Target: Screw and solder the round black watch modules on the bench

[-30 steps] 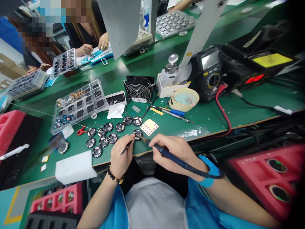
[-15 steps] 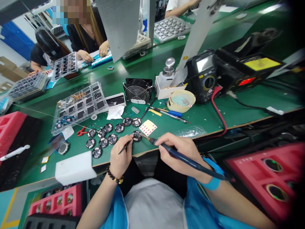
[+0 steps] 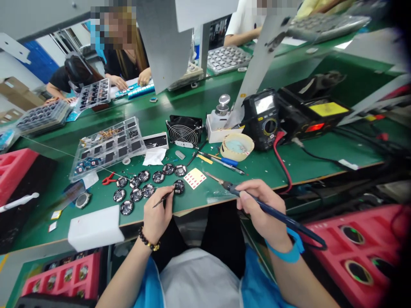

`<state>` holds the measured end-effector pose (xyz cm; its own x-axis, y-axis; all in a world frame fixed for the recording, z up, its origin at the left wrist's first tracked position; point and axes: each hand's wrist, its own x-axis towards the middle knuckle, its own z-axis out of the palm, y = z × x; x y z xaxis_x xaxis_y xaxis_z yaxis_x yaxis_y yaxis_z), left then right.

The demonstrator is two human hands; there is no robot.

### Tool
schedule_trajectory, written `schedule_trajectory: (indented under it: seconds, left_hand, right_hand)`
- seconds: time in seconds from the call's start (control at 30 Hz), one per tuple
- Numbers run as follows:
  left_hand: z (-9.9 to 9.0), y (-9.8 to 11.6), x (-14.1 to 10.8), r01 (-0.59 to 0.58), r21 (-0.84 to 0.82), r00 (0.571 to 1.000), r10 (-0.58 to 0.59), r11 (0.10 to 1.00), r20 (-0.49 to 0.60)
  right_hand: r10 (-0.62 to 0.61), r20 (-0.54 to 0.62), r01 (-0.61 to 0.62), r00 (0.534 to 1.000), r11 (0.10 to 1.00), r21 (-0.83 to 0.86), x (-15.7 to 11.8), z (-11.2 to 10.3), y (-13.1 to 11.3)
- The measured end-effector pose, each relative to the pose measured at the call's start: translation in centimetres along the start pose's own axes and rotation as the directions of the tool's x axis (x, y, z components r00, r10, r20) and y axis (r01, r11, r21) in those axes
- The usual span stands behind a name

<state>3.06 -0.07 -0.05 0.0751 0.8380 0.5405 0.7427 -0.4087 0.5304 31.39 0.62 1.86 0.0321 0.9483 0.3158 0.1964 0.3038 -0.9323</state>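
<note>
My left hand [image 3: 158,210] is closed on dark tweezers [image 3: 161,199], its fingertips at the left edge of a round black circuit module [image 3: 179,186] near the bench's front edge. In my right hand [image 3: 260,208] is a soldering iron [image 3: 268,209] with a dark blue handle, held like a pen. The iron's tip points left, over the bench and apart from the module. A sheet of red-marked stickers [image 3: 195,178] lies between the module and the tip. Several more round modules [image 3: 136,195] lie to the left of my left hand.
Behind the modules stand a compartment box [image 3: 109,145] of small parts and a black fan [image 3: 184,129]. A yellowish bowl [image 3: 236,146], a multimeter [image 3: 263,119] and a soldering station [image 3: 316,113] stand at right. Red foam trays [image 3: 362,248] flank me. Co-workers sit across the bench.
My right hand has drawn the soldering iron back to the right, away from the module. My left hand stays at the module with the tweezers. The camera view has shifted slightly.
</note>
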Motion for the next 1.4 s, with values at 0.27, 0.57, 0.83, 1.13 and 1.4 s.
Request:
schedule_trajectory:
  seconds: [0.27, 0.57, 0.83, 1.13, 1.4]
  left_hand:
    - [-0.9, 1.0, 0.3, 0.367, -0.193, 0.929, -0.368, 0.91, 0.031]
    - [1.6, 3.9, 0.5, 0.434, -0.192, 0.899, -0.437, 0.88, 0.03]
    - [3.2, 5.2, 2.2, 0.32, -0.202, 0.947, -0.313, 0.926, 0.065]
    - [-0.5, -1.2, 6.5, 0.237, 0.094, 0.969, -0.242, 0.967, 0.044]
    - [0.8, 2.3, 3.7, 0.189, 0.09, 0.971, -0.2, 0.978, 0.129]
  right_hand:
    - [-0.017, -0.063, 0.024, 0.998, 0.994, 0.106, 0.2, -1.5, 0.9]
    - [0.004, -0.115, 0.014, 0.993, 0.987, 0.16, 0.4, -3.3, 1.6]
    - [-0.008, -0.172, 0.035, 0.985, 0.987, 0.156, 0.7, -4.6, 1.5]
    - [-0.008, -0.168, 0.039, 0.986, 0.982, 0.183, 1.0, -4.0, 1.7]
    - [-0.044, -0.159, 0.077, 0.986, 0.976, 0.205, 1.5, -3.3, 1.2]
